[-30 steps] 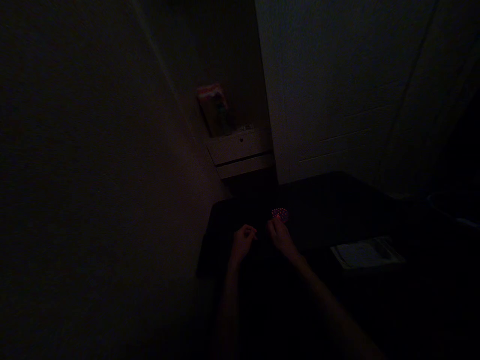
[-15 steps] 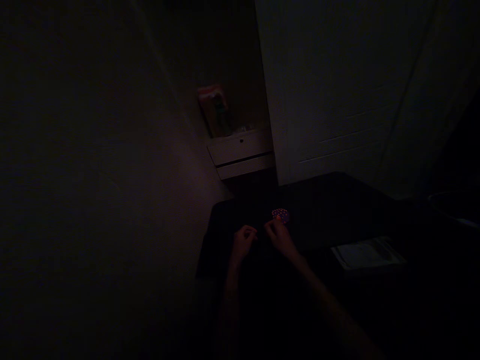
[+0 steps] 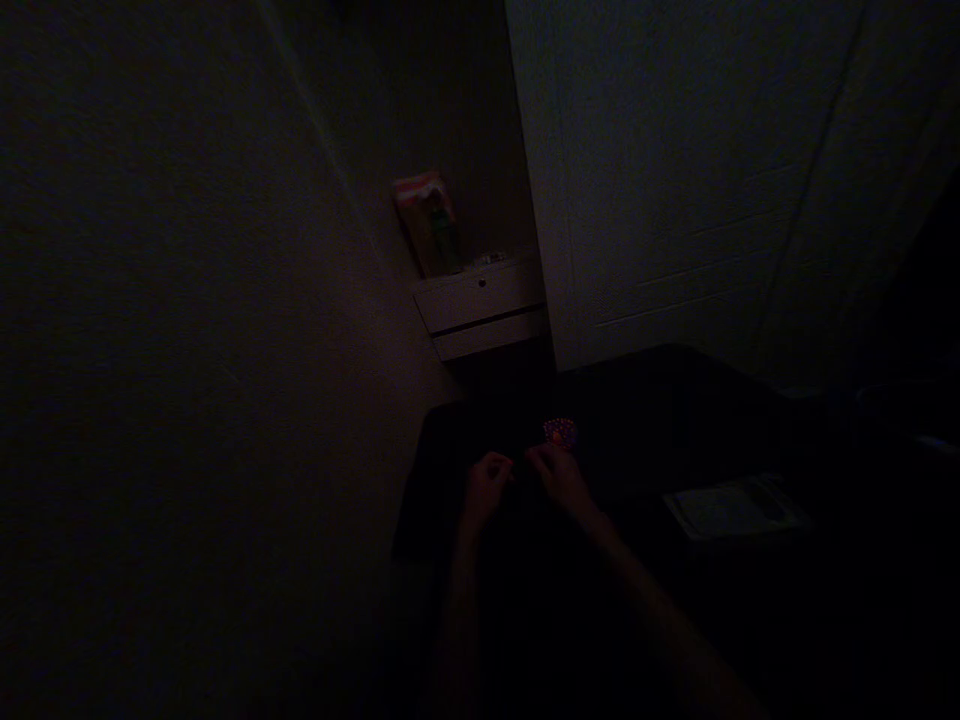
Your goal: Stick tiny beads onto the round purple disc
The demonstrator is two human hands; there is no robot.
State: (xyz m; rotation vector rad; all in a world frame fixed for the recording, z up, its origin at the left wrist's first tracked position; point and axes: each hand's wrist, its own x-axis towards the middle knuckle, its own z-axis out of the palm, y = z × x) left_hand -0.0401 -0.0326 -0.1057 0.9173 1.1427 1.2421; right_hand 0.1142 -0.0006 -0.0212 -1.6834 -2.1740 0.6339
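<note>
The view is very dark. Over the dark table (image 3: 637, 400), my left hand (image 3: 487, 488) has its thumb and fingers drawn together in a pinch; what lies between them, if anything, is too dim to make out. A short gap to the right, my right hand (image 3: 556, 472) is also pinched, its fingertips pointing toward the left hand, with no nameable thing showing in it. Just beyond the right hand sits a small round thing dotted with glowing red and purple points (image 3: 559, 431). Its near edge is partly hidden by that hand.
A pale flat rectangular thing (image 3: 735, 508) lies to the right of my right arm. Behind the table stands a light drawer unit (image 3: 480, 303), bearing a red-topped bag or box (image 3: 424, 225). A wall (image 3: 300, 420) borders the left; a pale panel (image 3: 645, 200) rises behind.
Both hands keep nearly the same place and pinched shape. The picture is slightly darker, and the glowing dots look dimmer.
</note>
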